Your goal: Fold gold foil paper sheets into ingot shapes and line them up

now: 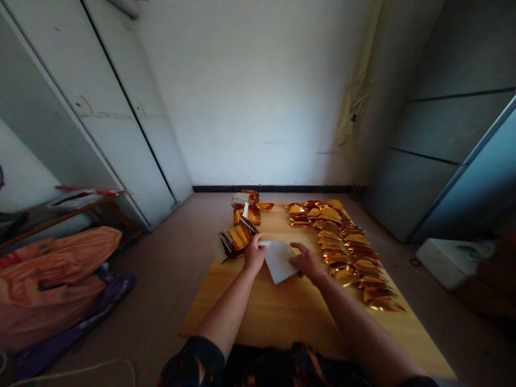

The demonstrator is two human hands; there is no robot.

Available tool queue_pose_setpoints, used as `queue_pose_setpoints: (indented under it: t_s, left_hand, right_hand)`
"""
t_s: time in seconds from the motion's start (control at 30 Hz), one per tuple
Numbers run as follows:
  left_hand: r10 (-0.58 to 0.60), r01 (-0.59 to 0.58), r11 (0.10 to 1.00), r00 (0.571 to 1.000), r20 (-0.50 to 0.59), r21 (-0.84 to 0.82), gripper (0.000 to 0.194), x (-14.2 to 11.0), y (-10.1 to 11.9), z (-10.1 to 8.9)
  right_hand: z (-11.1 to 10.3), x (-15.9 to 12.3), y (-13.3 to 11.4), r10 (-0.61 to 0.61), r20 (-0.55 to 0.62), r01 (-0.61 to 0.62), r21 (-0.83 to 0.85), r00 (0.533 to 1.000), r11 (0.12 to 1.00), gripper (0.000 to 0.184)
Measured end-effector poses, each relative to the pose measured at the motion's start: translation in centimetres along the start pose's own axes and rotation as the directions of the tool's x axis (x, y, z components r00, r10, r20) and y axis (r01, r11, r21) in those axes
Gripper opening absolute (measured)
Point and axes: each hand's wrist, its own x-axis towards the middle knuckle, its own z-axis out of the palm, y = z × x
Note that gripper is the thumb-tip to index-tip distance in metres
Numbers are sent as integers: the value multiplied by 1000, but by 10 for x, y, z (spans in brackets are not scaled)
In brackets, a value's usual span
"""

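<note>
White rectangular paper sheet (pixel 278 262) on yellow wooden board (pixel 226 306), between my hands. Left hand (pixel 255 254) curled, fingers pinching sheet's upper corner. Right hand (pixel 307 262) half open, fingertips resting on sheet's right edge, no firm grip. Folded gold foil triangles (pixel 342 242) in long row at right; gold foil bundle (pixel 238 239) just beside left hand.

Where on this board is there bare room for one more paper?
Bare wooden board lies nearer you than your left hand and right hand. Crowded: gold foil pieces along its right side, foil stacks far left.
</note>
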Motion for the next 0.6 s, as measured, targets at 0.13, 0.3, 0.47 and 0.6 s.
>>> queue_pose_setpoints:
  t_s: [0.13, 0.3, 0.47, 0.6]
  left_hand:
    - [216, -258, 888, 965, 149, 382, 42, -15, -5, 6]
    - [426, -624, 667, 768, 478, 406, 42, -48, 2, -5]
    - [373, -662, 630, 716, 590, 405, 67, -67, 6, -7]
    - [406, -669, 636, 714, 571, 384, 32, -61, 6, -1]
  right_hand:
    - [-2, -6, 10, 74, -39, -80, -180, 996, 980, 30]
    - [-3, -4, 13, 119, -40, -125, -229, 992, 965, 15]
    - [-6, -6, 7, 177, 37, -170, -135, 984, 976, 8]
    - [-20, -11, 8, 156, 189, -127, -157, 969, 979, 19]
